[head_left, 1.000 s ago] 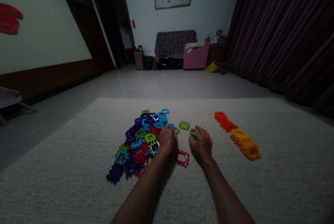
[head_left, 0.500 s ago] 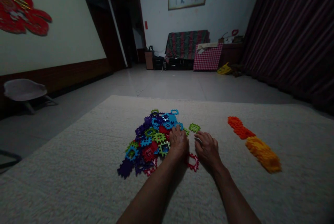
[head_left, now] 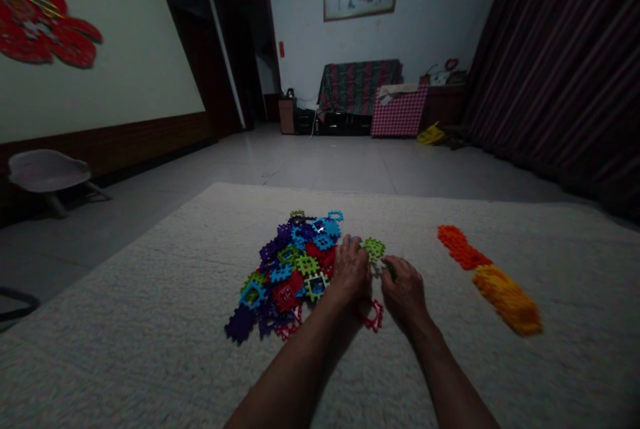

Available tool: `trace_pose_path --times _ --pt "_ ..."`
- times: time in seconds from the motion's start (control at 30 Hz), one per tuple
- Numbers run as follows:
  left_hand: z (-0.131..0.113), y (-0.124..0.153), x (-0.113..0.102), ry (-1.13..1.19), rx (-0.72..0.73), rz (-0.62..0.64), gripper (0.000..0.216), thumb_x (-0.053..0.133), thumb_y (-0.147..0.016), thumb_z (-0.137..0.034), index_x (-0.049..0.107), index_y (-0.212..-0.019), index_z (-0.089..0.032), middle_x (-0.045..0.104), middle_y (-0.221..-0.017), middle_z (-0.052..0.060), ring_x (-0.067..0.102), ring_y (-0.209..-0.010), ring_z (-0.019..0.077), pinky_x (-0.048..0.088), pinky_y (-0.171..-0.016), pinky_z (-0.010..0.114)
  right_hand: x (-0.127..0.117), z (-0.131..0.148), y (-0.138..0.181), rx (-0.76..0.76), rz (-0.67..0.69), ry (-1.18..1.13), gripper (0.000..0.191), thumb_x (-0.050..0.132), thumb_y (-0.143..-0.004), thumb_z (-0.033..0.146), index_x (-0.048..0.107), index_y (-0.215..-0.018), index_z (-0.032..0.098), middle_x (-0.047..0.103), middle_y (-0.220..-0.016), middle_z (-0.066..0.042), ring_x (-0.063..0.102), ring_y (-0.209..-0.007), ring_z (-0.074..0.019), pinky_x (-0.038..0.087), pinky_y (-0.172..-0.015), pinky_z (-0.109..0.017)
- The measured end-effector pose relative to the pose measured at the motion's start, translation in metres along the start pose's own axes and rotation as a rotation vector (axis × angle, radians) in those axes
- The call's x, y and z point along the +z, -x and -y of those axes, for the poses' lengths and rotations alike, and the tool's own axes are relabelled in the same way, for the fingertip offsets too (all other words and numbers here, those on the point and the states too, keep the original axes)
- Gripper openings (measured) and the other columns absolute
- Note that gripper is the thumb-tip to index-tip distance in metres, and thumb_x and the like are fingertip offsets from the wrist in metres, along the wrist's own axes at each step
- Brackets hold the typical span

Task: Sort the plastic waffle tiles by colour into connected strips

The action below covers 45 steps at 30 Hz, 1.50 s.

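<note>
Left hand: palm down at the right edge of the heap of coloured tiles, fingertips stretched forward and touching the loose green tile just beyond the heap. Pinching it or merely resting on it: impossible to tell. Half a second ago: set a little further back, with that tile lying clear of the fingers.

Right hand: knuckles up on the pale rug, just beside the left, fingers curled closed round a small green piece, only a sliver of it showing. Shifted slightly right and nearer than before.

Red tile: flat on the rug between the two wrists, partly hidden, in the same place as earlier. Well off to the right, an orange row lying end to end with a yellow row, untouched and unchanged. Heap much as before.
</note>
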<state>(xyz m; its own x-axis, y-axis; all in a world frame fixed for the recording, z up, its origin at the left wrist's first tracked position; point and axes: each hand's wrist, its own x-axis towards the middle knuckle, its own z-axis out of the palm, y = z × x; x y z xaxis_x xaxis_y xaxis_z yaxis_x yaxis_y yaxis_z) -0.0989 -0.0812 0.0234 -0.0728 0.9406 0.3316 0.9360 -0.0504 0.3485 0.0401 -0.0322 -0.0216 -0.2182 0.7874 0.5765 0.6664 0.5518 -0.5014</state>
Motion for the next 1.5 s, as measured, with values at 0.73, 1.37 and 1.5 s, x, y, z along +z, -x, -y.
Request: trace_pose_path --times 0.73,1.37,1.5 --pt "0.006 -0.014 0.000 0.136 -0.055 0.047 0.026 0.046 -0.088 -0.009 0.067 -0.100 -0.018 0.066 -0.109 0.008 0.058 -0.105 0.0196 0.047 -0.097 0.032 -0.001 0.002 -0.002 -0.026 -0.100 -0.053 0.043 0.047 -0.069 0.013 0.062 -0.109 0.020 0.066 -0.115 -0.010 0.058 -0.108 -0.0248 0.043 -0.095 -0.041" --pt "0.007 -0.001 0.009 0.092 -0.148 -0.006 0.032 0.041 -0.088 -0.006 0.067 -0.104 -0.016 0.061 -0.127 0.012 0.051 -0.123 0.0237 0.041 -0.107 0.040 -0.006 0.011 0.003 -0.018 0.008 0.245 0.030 0.051 -0.081 0.021 0.067 -0.105 0.022 0.063 -0.129 -0.009 0.047 -0.122 -0.0317 0.031 -0.097 -0.053" --pt "0.007 -0.005 0.007 0.083 -0.130 -0.012 0.029 0.041 -0.088 -0.008 0.067 -0.101 -0.015 0.064 -0.118 0.013 0.055 -0.115 0.0238 0.044 -0.102 0.040 -0.005 0.009 0.002 0.012 -0.069 0.237 0.036 0.048 -0.082 0.019 0.063 -0.114 0.020 0.060 -0.133 -0.010 0.048 -0.122 -0.0285 0.034 -0.097 -0.049"
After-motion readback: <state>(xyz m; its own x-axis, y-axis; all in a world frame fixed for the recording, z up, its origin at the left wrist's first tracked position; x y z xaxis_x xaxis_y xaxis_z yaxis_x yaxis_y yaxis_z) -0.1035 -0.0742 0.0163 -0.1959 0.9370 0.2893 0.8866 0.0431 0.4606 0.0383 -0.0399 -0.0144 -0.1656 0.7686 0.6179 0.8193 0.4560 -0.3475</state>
